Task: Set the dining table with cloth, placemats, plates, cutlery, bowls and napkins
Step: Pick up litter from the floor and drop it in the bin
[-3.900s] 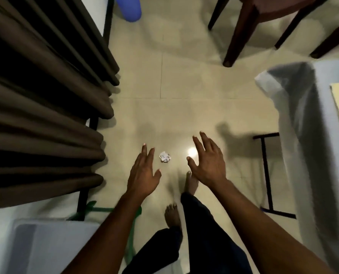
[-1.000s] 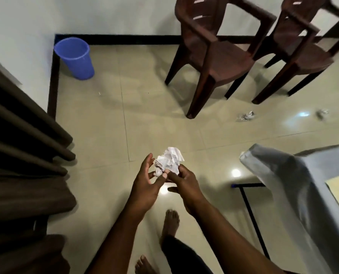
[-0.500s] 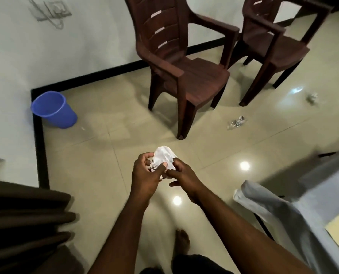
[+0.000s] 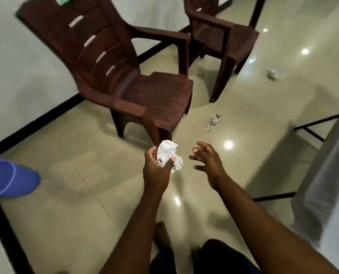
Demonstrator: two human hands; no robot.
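Above the glossy tiled floor point(image 4: 85, 194): left hand point(image 4: 158, 171) fingers grip crumpled white paper napkin point(image 4: 167, 153); right hand point(image 4: 208, 161) spread, empty. Risk: loose one-handed hold, wad drops among floor litter point(image 4: 213, 121).

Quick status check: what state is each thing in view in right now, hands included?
Left hand: grips the paper wad.
Right hand: open, fingers spread, holds nothing.
Paper wad: crumpled, held off the floor.
Near chair: upright, seat bare.
Far chair: upright.
Blue bin: on the floor by the wall.
Two scraps: lying on the floor.
Tablecloth: draped over the table edge.
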